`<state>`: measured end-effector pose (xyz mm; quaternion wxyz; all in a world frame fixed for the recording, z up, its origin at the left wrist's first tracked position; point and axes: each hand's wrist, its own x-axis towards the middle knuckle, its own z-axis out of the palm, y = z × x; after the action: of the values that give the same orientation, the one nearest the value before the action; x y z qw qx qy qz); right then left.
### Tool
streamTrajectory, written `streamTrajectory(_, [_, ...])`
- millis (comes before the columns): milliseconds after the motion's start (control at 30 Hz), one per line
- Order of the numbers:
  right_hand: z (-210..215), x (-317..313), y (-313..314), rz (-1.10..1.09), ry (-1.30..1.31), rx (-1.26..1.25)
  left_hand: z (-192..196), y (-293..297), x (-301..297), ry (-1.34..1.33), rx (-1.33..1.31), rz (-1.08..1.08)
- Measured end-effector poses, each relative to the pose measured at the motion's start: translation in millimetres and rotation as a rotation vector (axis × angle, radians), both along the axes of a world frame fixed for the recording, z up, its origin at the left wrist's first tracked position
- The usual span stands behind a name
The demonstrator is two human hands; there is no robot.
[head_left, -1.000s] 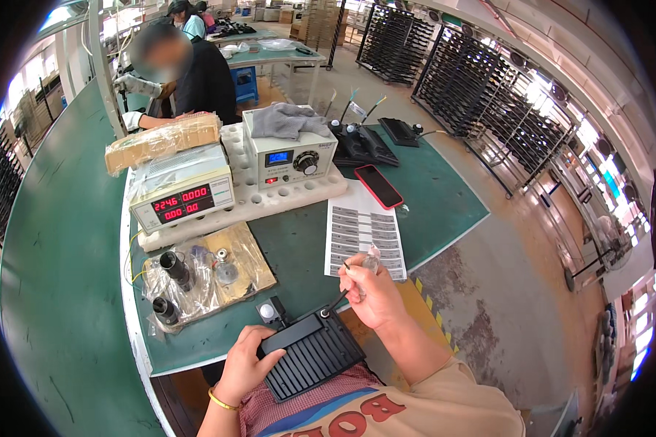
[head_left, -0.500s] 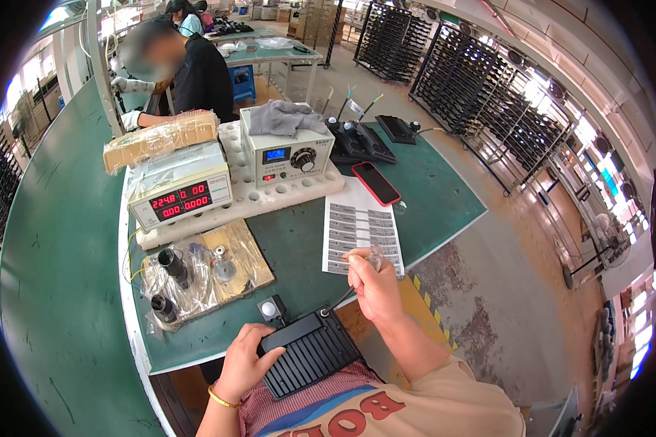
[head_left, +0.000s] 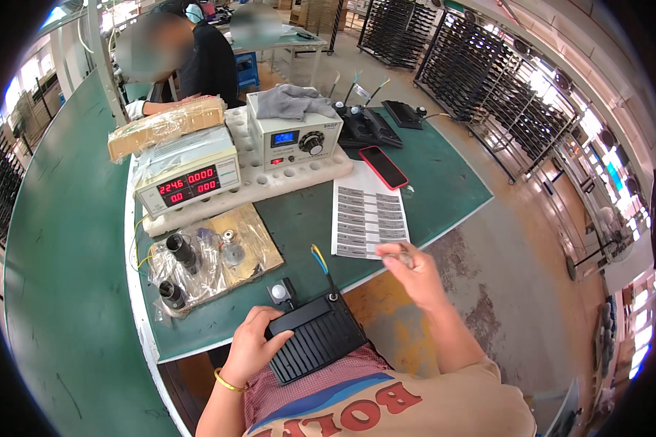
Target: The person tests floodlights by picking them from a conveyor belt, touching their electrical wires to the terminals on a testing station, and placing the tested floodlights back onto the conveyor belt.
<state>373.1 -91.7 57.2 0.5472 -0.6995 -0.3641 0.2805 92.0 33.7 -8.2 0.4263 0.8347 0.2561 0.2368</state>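
My left hand [head_left: 251, 344] grips the left side of a black floodlight [head_left: 321, 342], thumb over its ribbed back and fingers at its upper edge. The lamp rests tilted on my lap by the table's near edge. A white-domed motion sensor [head_left: 279, 292] sticks out from its far side. From its far right corner rises a short black cable [head_left: 332, 282] ending in bare coloured wires. My right hand [head_left: 413, 275] is raised to the right of the lamp, beside a sheet of grey labels [head_left: 370, 218]. Its fingers are pinched together around something small that I cannot make out.
On the green table [head_left: 299, 218] stand a power meter [head_left: 187, 182] and a grey control box [head_left: 295, 142] on white foam. A plastic-wrapped board [head_left: 259, 244] bears black sockets. A red-edged phone [head_left: 383, 167] overlaps the sheet. More floodlights [head_left: 372, 130] lie behind. A co-worker [head_left: 210, 65] sits at far left.
My right hand has moved right, away from the cable, which now stands up with its coloured wire ends showing. My left hand keeps its hold on the floodlight. The whole view has shifted slightly.
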Motion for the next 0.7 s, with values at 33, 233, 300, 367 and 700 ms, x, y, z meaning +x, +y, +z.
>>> streamTrajectory(33, [-2,-9,9,0.084,0.012,0.05,0,0,0,-0.009,0.004,-0.001])
streamTrajectory(233, [1,-57,69,0.374,0.097,0.124,2,0,-14,-0.001,-0.028,0.058])
streamTrajectory(300, [4,-70,81,0.387,0.067,0.079,3,1,-24,-0.015,-0.043,0.107])
streamTrajectory(367, [4,-82,94,0.36,0.034,0.055,4,2,-33,-0.014,-0.054,0.132])
streamTrajectory(700, [-2,-105,129,0.394,0.078,0.078,2,9,-48,-0.005,0.018,0.23])
